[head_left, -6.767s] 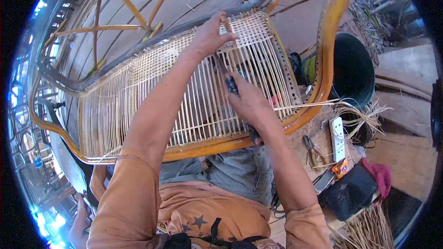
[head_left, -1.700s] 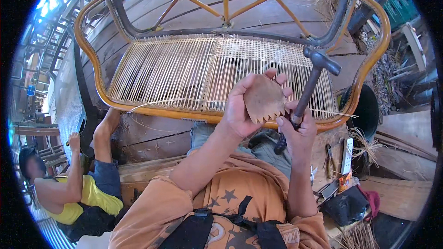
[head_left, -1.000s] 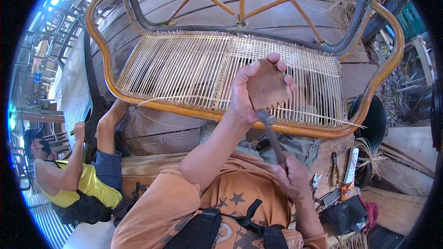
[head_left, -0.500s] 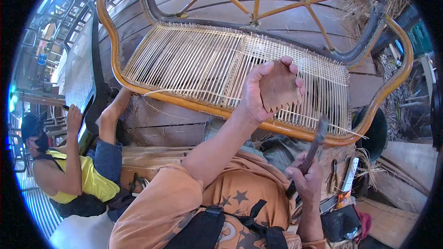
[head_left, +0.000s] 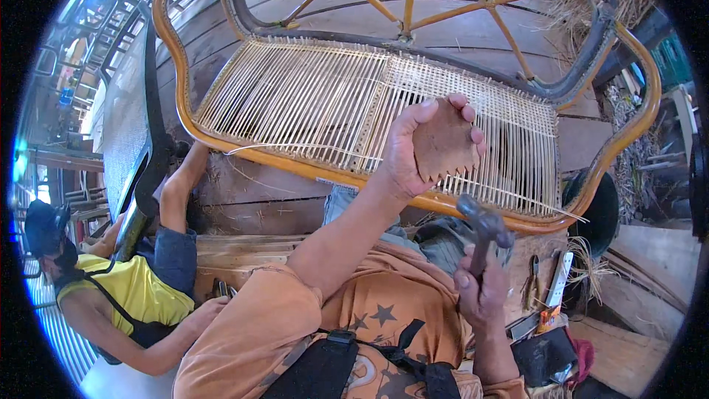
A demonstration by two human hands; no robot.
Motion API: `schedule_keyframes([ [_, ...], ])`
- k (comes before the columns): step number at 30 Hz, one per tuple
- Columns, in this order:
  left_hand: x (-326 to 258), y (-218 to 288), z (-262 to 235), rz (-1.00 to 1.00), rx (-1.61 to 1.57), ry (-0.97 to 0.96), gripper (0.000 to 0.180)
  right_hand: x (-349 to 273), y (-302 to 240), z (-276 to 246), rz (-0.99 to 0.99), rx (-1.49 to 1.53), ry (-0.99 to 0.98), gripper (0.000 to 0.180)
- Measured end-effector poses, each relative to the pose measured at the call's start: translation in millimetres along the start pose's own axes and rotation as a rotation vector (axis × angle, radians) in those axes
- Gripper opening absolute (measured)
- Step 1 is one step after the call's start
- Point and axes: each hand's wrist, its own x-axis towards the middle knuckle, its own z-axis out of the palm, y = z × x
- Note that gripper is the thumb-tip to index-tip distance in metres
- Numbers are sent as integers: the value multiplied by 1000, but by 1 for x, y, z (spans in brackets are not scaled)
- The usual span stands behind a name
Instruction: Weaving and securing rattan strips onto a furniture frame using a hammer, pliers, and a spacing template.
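Plainly held in the left hand [head_left: 403, 149], a toothed brown plate [head_left: 444, 142], a hammer [head_left: 485, 227] grasped in the right hand [head_left: 484, 297], its head just beyond that hand, partly woven seat [head_left: 303, 100] behind the left hand

A flat brown plate [head_left: 445, 142] with a row of pointed teeth along its six o'clock edge is held up by the left fingers [head_left: 469, 113] before a partly woven cane seat [head_left: 299, 96], while a dark-headed hammer [head_left: 484, 227], head uppermost in the right fingers [head_left: 467, 285], sits at the plate's five o'clock.
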Motion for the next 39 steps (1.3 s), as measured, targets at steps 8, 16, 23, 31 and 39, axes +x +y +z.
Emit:
schedule_keyframes([
  [8, -19, 4, -26, 44, 223, 145, 38, -14, 55, 8, 313, 373, 300, 18],
  [16, -90, -75, -53, -804, 902, 61, 45, -51, 96, -11, 519, 698, 945, 26],
  [23, -74, -55, -59, -954, 1426, -156, 32, -68, 101, 14, 707, 828, 769, 30],
  [31, 5, 17, -58, -290, 1811, 519, 42, -23, 119, 7, 671, 842, 674, 27],
  [39, 156, 102, -101, 232, 2230, 479, 40, 56, 109, -6, 658, 702, 482, 32],
])
